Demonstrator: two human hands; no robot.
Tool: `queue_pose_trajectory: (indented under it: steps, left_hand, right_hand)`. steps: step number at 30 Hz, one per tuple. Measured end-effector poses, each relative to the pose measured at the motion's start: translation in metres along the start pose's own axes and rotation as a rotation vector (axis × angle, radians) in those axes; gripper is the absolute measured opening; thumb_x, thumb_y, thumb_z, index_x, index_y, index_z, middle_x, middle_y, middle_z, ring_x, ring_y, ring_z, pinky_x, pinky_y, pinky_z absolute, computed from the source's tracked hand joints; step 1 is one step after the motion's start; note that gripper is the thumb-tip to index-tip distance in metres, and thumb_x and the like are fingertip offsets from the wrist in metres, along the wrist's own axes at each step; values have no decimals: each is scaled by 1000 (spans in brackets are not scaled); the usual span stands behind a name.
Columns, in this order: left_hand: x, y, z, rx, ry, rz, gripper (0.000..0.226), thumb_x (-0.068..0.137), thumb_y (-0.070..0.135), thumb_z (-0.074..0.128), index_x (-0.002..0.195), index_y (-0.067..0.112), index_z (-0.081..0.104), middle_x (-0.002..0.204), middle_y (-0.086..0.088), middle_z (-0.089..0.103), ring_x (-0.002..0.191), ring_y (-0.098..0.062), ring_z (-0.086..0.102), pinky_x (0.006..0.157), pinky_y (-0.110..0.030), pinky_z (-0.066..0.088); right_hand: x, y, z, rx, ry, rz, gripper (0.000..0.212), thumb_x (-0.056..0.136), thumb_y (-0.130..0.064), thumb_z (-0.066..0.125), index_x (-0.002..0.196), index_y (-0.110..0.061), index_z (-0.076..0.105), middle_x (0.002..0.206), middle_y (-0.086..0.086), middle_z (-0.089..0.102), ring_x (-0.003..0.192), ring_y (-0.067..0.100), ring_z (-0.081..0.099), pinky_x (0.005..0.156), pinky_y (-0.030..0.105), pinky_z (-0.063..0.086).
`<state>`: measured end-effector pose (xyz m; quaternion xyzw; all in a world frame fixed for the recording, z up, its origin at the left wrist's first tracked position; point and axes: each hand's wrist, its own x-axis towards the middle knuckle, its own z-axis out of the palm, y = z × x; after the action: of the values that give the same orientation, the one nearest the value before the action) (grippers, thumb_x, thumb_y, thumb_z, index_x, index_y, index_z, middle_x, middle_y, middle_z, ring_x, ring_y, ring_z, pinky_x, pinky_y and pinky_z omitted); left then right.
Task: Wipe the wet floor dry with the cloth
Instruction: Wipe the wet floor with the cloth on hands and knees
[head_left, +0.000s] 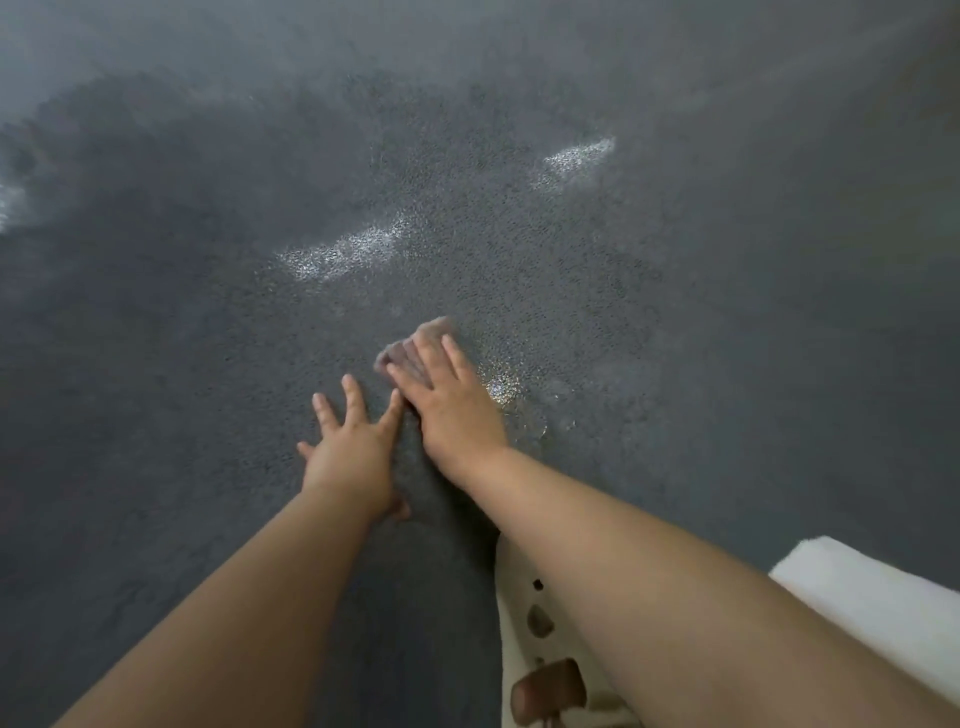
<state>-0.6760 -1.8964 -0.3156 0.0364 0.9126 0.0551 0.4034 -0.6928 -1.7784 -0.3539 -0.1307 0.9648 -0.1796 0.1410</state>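
The flat right hand (451, 400) presses a blurred, perhaps pinkish cloth (410, 343) onto the grainy, wet grey floor (519, 249); the left hand (353, 447) lies spread open.

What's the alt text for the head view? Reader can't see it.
Seen from above, the right hand presses a pinkish cloth flat on a dark grey floor, beside a glistening wet patch. The left hand rests on the floor with fingers spread. More shiny streaks lie farther ahead.
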Motion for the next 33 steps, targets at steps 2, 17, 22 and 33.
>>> queue_pose_trajectory:
  steps: [2,17,22,33]
  left_hand:
    - [-1,0,0,-1,8,-3,127,66,39,83,149,34,-12,153,-13,-29,140,-46,-16,107,-63,22]
    - [1,0,2,-4,27,-2,129,64,38,85,149,33,-12,152,-15,-29,139,-48,-16,106,-64,23]
    - [-3,-3,3,-69,54,8,129,64,36,85,150,33,-10,154,-10,-25,141,-43,-15,110,-60,19]
    - [-56,-66,28,-473,315,-113,79,85,1,57,151,8,15,155,-13,23,142,-25,24,113,-27,19]
  right_hand:
    - [-3,18,-8,-60,-70,-96,51,99,-18,24,147,-33,28,160,5,-1,146,30,-2,118,38,13]
    - [-45,95,-34,122,285,968,66,93,-5,45,151,-26,19,158,12,-13,144,36,-10,115,32,-5]
    - [-35,19,-12,217,161,778,77,93,5,39,151,-35,7,156,3,-24,143,27,-20,114,33,-9]
    - [-45,-95,33,414,-298,-55,48,100,-17,37,147,-29,32,160,-2,-1,146,26,-7,117,40,5]
